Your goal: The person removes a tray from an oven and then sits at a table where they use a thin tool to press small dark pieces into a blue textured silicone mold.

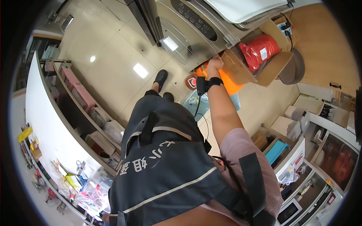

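My right arm reaches forward, and my right hand [215, 63] is closed at the lower edge of a steel oven-like appliance [203, 47]. Its fingers curl away from view, so what they grip cannot be made out. Just beneath the hand is a bright orange bag [230, 82]. Beside it stands an open cardboard box [238, 67] with a red packet [260, 52] in it. A black strap with a small device [203, 86] circles my right wrist. My left hand is not in view.
Below my forearm is a clear bluish plastic bin [192, 103], with a brown-red container [191, 81] near it. A white worktop [49, 113] with shelves under it runs along the left. Shelving with a blue folder-like item [276, 151] stands at the right.
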`<state>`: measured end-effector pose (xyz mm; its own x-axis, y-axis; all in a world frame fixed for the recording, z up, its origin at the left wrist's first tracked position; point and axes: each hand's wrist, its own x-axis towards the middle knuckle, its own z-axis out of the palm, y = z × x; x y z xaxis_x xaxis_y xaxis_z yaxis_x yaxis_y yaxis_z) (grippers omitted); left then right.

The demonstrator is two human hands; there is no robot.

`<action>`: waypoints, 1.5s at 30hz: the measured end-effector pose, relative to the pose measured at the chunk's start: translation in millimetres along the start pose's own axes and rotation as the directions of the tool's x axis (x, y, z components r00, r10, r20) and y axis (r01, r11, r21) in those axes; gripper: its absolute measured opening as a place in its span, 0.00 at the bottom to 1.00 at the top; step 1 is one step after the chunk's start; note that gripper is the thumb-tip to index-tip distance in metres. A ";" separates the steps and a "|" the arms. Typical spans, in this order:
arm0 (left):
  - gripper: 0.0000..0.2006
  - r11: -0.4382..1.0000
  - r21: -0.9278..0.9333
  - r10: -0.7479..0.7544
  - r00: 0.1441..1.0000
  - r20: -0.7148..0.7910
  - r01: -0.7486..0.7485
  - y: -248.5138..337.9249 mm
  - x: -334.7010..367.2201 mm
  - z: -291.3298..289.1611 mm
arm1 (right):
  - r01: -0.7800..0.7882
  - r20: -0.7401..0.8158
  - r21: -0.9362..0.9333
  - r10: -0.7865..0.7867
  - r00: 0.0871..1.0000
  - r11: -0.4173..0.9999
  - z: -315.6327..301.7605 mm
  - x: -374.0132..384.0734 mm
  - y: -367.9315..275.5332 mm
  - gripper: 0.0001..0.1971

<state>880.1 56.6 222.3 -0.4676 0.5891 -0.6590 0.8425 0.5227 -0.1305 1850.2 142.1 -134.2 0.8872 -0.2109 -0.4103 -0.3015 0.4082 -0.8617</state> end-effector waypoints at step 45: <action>0.11 0.532 -0.306 0.822 0.569 -0.038 -0.789 408.8 134.7 110.3 | 0.577 0.597 -0.659 -0.131 0.792 0.482 -9.8 -157.9 -97.6 0.21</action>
<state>1191.1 281.7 -1.5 0.4158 0.7883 -0.4536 0.7356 0.0017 0.6774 1736.1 126.8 11.7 0.9503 0.3095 -0.0338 0.1360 -0.5103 -0.8492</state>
